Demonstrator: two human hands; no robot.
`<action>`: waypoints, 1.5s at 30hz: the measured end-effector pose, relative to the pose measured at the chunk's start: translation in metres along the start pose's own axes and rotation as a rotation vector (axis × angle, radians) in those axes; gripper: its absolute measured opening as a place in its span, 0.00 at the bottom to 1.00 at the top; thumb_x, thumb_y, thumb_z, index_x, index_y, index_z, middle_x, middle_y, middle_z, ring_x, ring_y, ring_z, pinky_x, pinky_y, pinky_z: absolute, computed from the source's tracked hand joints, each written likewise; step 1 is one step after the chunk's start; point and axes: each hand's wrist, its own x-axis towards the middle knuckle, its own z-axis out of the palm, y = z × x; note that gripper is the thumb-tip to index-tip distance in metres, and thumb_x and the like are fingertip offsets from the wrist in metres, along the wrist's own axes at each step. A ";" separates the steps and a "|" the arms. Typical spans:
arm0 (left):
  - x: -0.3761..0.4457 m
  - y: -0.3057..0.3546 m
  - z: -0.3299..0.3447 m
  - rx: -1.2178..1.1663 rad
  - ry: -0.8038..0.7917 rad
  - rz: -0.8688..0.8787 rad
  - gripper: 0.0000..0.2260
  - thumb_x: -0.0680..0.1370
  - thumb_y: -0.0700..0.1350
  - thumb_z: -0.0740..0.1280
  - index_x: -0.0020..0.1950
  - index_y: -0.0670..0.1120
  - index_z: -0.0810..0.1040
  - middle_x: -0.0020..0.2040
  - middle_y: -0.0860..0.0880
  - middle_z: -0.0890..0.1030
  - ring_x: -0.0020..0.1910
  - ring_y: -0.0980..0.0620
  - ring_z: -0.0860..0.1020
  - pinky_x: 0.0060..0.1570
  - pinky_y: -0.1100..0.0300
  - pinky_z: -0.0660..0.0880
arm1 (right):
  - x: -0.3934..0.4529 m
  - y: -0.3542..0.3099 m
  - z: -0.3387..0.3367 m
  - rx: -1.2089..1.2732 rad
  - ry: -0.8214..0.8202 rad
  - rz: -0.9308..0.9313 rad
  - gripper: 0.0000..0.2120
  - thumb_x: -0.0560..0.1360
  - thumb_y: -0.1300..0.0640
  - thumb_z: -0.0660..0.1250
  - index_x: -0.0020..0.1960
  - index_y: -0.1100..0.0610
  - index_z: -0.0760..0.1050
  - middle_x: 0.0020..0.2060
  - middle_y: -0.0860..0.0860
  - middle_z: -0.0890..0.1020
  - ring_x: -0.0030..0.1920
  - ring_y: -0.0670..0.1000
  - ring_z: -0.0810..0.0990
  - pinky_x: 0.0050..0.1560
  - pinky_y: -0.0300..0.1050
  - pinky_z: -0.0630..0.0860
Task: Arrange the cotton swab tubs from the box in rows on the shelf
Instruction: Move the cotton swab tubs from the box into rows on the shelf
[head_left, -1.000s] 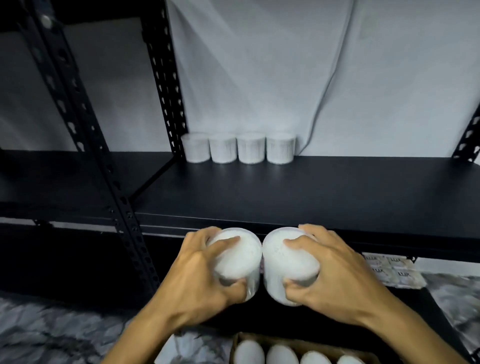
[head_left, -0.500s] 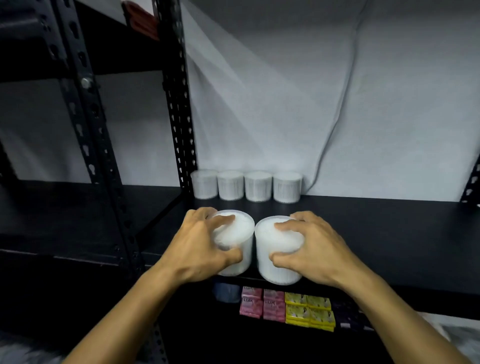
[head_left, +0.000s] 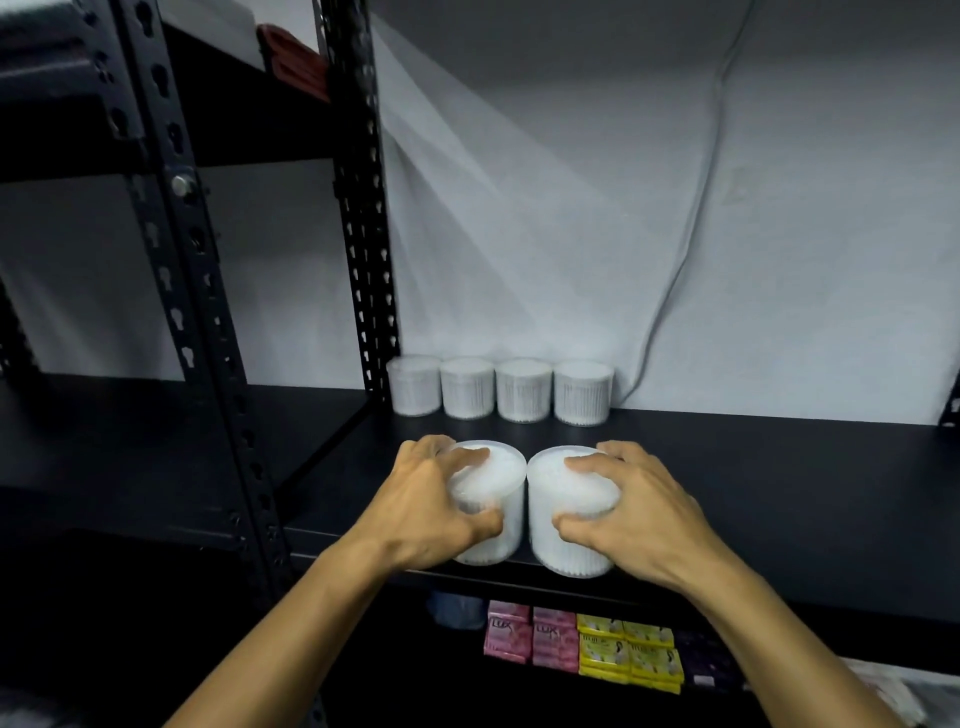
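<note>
Tubs of cotton swabs, round and translucent white: the left tub (head_left: 488, 501) and right tub (head_left: 569, 514) touch at the matte black shelf's (head_left: 753, 483) front edge, the left hand (head_left: 431, 506) and right hand (head_left: 639, 512) each clamped over one. Four ribbed tubs (head_left: 498, 388) line the back against white wall sheeting (head_left: 571, 208). Perforated black uprights (head_left: 363, 208) frame the rack.

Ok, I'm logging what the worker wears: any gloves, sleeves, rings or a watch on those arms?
None show. The left hand and right hand are bare, with no gloves or rings visible. Both forearms are uncovered to the frame's bottom edge: no sleeve, watch or band in view.
</note>
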 end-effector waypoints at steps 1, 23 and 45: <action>0.001 -0.001 0.000 -0.003 -0.003 0.002 0.31 0.69 0.57 0.71 0.71 0.56 0.68 0.68 0.55 0.64 0.67 0.58 0.59 0.63 0.66 0.59 | 0.000 0.000 0.001 0.004 0.004 0.003 0.32 0.63 0.39 0.70 0.67 0.41 0.69 0.71 0.41 0.61 0.68 0.45 0.64 0.63 0.47 0.67; 0.016 -0.022 0.048 -0.281 0.272 -0.099 0.35 0.67 0.57 0.76 0.71 0.55 0.67 0.58 0.55 0.73 0.58 0.55 0.74 0.57 0.56 0.77 | 0.009 0.038 0.038 0.239 0.250 0.057 0.33 0.67 0.47 0.75 0.69 0.47 0.66 0.63 0.44 0.66 0.60 0.48 0.71 0.61 0.47 0.74; 0.135 -0.027 0.074 -0.219 0.187 -0.166 0.34 0.70 0.56 0.74 0.72 0.51 0.63 0.63 0.48 0.72 0.61 0.48 0.73 0.59 0.54 0.74 | 0.123 0.074 0.042 0.170 0.229 0.065 0.33 0.71 0.50 0.73 0.71 0.52 0.63 0.65 0.52 0.66 0.65 0.52 0.68 0.64 0.43 0.68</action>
